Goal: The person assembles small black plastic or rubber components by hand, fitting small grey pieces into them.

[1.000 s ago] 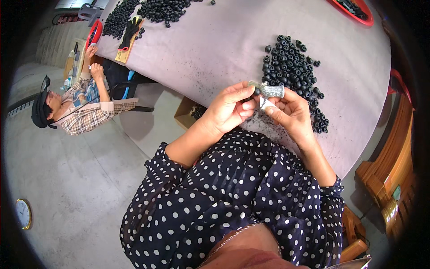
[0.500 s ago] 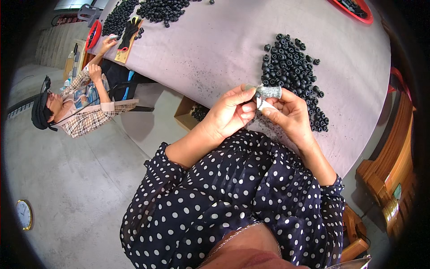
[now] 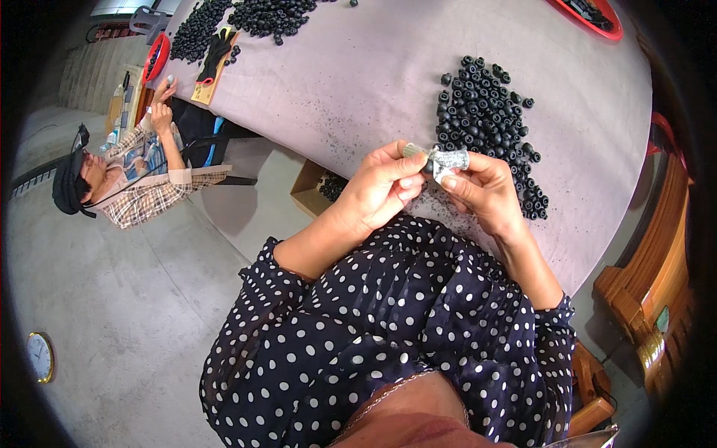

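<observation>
My left hand and my right hand meet above the table's near edge, fingers pinched together. Between the fingertips is a small black part, mostly hidden; it resembles the pieces lying beyond. A speckled grey wrap covers my right index fingertip, and a white wrap shows on the right thumb. A pale greenish wrap sits at the left thumb tip. Just past my right hand spreads a pile of small black hollow rounded parts.
Dark crumbs are scattered over the pale tablecloth. A cardboard box with black parts stands below the edge. At left a co-worker sits by more black piles. A red tray is far right; wooden furniture stands right.
My fingers have shifted slightly around the part, and the left thumb wrap now shows more. The co-worker's raised hand has moved left, away from the black glove on the table.
</observation>
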A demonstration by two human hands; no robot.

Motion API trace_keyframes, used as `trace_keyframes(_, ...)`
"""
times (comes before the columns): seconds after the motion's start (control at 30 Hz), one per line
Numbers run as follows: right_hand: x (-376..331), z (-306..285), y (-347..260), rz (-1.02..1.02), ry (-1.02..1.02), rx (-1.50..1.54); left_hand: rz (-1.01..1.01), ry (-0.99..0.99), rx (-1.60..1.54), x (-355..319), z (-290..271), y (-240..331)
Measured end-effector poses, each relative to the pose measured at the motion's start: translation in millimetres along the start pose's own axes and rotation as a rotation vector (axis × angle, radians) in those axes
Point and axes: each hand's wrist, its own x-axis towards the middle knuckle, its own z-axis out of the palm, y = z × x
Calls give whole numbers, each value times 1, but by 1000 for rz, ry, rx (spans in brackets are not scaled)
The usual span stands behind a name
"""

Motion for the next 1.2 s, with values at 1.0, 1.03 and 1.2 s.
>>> trace_keyframes(1.0, -4, 9, 0, -27, 32, -23, -46, 5, -92, -2, 0, -4)
trace_keyframes(1.03, -4, 10, 0, -28, 31, -24, -45, 4, -92, -2, -1, -4)
trace_keyframes(1.2, -4, 7, 2, -39, 29, -49, -33, -47, -75, -1, -6, -4)
